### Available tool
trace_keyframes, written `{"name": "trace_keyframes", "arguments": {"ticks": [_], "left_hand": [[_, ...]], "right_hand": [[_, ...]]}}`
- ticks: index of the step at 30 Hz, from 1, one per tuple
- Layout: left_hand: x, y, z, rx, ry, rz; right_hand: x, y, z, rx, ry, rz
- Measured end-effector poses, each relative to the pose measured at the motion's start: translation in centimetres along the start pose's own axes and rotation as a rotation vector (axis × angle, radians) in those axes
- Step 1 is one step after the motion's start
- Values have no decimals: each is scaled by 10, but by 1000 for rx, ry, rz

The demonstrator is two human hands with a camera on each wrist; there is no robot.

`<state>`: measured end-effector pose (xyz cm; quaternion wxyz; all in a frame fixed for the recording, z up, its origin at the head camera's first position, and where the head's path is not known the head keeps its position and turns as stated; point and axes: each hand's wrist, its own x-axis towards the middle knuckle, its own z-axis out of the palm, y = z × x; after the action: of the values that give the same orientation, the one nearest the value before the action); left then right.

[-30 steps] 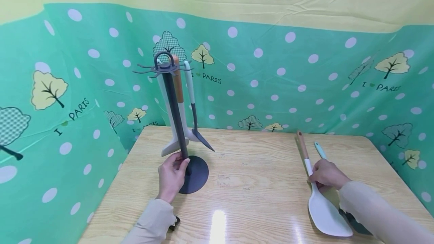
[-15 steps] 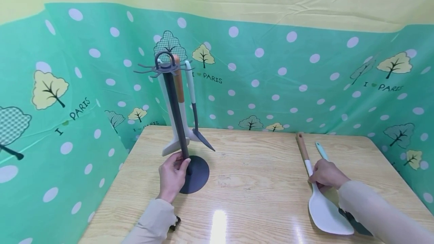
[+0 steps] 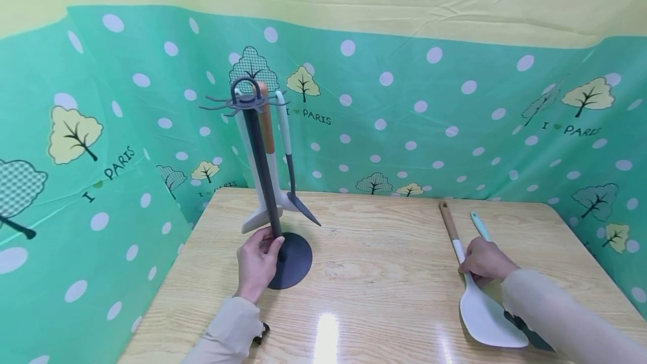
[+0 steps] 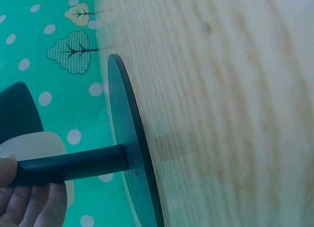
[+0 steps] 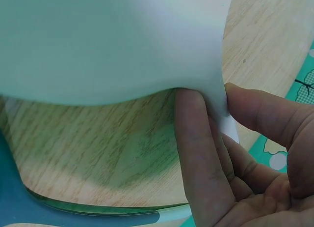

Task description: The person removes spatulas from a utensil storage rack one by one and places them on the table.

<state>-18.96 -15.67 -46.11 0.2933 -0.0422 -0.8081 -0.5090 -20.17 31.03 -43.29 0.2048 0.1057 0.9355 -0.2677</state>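
My left hand (image 3: pixel 256 263) holds the black post of an upright utensil stand (image 3: pixel 266 178) just above its round base. In the left wrist view, the thumb and fingers (image 4: pixel 51 202) wrap the post beside the base disc (image 4: pixel 128 119). Several utensils hang from the stand's top hooks: one with a brown handle (image 3: pixel 267 128) and one with a pale blue handle (image 3: pixel 284 128) and dark blade. Far to the right, my right hand (image 3: pixel 486 260) pinches the neck of a white spatula (image 3: pixel 487 319) with a brown handle; the right wrist view shows fingertips under its edge.
A second utensil with a pale blue handle (image 3: pixel 480 224) and dark head (image 3: pixel 533 335) lies beside the white spatula, partly hidden by my right arm. The wooden table (image 3: pixel 374 274) ends at a green patterned cloth (image 3: pixel 384 117) behind and along the sides.
The white spatula's brown handle end has shifted slightly left and toward me in my right hand. My left hand and the stand stay in place.
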Motion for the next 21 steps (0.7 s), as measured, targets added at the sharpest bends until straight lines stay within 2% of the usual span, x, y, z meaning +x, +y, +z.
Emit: {"name": "trace_keyframes", "arguments": {"ticks": [17,21], "left_hand": [[0,-1,1,1,0,-12],[0,-1,1,1,0,-22]], "right_hand": [[0,1,-4,-3,-24,4],[-1,-1,-8,5,0,-7]]}}
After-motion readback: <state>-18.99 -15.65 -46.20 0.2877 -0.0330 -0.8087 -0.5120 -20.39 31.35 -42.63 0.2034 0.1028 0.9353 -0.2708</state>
